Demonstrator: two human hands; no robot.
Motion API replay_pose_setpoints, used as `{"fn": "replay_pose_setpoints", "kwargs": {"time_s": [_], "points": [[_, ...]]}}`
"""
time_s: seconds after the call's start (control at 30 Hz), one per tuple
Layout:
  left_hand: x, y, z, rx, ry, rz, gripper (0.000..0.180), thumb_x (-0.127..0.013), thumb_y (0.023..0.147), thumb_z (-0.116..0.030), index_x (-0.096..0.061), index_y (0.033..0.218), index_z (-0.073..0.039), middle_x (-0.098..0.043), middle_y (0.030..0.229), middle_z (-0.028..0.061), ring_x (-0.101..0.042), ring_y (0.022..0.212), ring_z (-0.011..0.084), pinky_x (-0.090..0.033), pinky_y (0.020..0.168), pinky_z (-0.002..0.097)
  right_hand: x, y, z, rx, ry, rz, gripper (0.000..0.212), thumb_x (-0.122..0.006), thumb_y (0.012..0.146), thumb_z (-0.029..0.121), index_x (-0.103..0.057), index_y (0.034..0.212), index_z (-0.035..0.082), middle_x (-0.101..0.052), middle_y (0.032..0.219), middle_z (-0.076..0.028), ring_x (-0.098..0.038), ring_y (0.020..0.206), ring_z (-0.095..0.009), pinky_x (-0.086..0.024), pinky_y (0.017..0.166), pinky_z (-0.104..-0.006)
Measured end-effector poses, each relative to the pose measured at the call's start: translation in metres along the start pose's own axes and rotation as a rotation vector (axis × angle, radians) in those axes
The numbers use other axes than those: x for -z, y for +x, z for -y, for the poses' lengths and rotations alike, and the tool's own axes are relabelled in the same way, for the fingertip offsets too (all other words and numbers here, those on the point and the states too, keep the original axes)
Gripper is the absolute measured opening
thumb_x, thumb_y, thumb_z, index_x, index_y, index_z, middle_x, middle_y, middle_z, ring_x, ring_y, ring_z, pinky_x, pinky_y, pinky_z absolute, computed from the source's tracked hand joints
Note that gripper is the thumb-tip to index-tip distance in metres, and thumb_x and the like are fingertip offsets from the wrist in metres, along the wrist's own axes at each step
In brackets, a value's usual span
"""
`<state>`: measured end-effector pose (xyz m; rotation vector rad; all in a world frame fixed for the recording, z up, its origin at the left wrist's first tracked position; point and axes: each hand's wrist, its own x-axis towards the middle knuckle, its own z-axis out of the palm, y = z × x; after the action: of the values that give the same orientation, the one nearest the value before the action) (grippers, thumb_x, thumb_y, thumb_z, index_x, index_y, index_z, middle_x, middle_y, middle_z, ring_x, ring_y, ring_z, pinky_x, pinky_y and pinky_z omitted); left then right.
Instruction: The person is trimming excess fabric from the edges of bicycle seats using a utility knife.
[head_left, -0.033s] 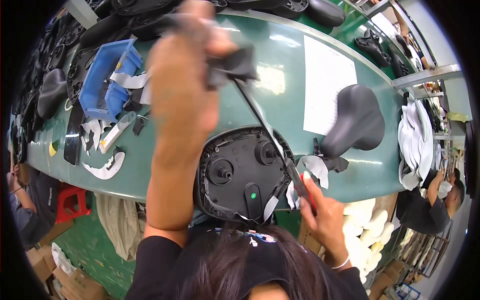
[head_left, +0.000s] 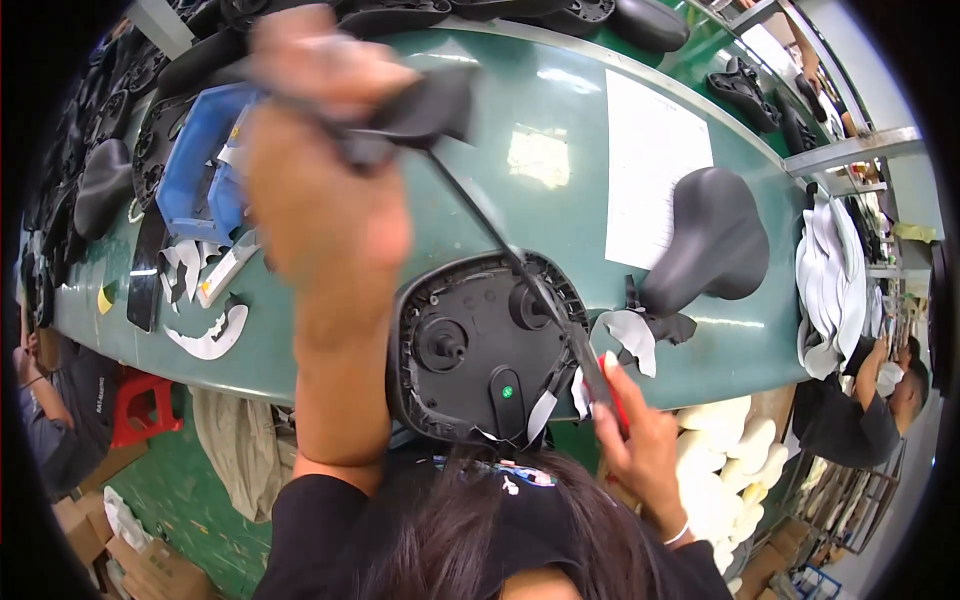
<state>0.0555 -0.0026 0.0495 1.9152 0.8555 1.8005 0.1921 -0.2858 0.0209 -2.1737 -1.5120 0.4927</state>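
Observation:
An upturned black bicycle saddle base (head_left: 480,350) lies at the table's near edge, its open underside showing round posts and a small green sticker. My left hand (head_left: 330,150), smeared by motion, is raised to the far left of it and closed on a black strip of cover material (head_left: 470,200). The strip stretches taut from that hand down to the base's right rim. At that rim my right hand (head_left: 640,430) is closed on a slim dark tool with a red side (head_left: 612,395). Its tip lies by the strip; the working end is hard to make out.
A blue bin (head_left: 185,185) with scraps stands left, near white offcuts (head_left: 210,335). To the right are a finished black saddle (head_left: 708,240), a white paper sheet (head_left: 655,150) and more scraps (head_left: 628,338). Black saddles line the far edge. Other people sit at both sides.
My left hand has moved left, drawing the black strip further out and straighter. My right hand and its tool have shifted only slightly at the rim.

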Motion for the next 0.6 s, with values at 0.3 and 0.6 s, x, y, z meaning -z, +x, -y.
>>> {"fn": "replay_pose_setpoints", "kwargs": {"time_s": [0.3,0.6], "points": [[0.058,-0.054,0.035,0.113,0.417,0.756,0.043,-0.074,0.075,-0.035,-0.061,0.103,-0.004,-0.063,0.102,0.0155,-0.059,0.098,0.0339,-0.046,0.085,0.0412,-0.052,0.038,0.008,-0.136,0.596,-0.197,0.069,-0.072,0.081,0.013,-0.037,0.139,0.001,-0.065,0.101,-0.012,-0.06,0.075,-0.015,-0.049,0.074,-0.0276],[0.024,0.014,0.079,1.078,-0.445,0.602,0.047,-0.053,0.095,-0.041,-0.064,0.107,0.003,-0.065,0.102,0.0041,-0.06,0.09,0.0122,-0.048,0.08,0.0257,0.035,0.169,-0.013,-0.047,0.648,-0.527,0.033,-0.064,0.082,0.002,-0.051,0.113,0.002,-0.052,0.071,0.0,-0.046,0.049,-0.005,-0.039,0.045,-0.0214]]}}
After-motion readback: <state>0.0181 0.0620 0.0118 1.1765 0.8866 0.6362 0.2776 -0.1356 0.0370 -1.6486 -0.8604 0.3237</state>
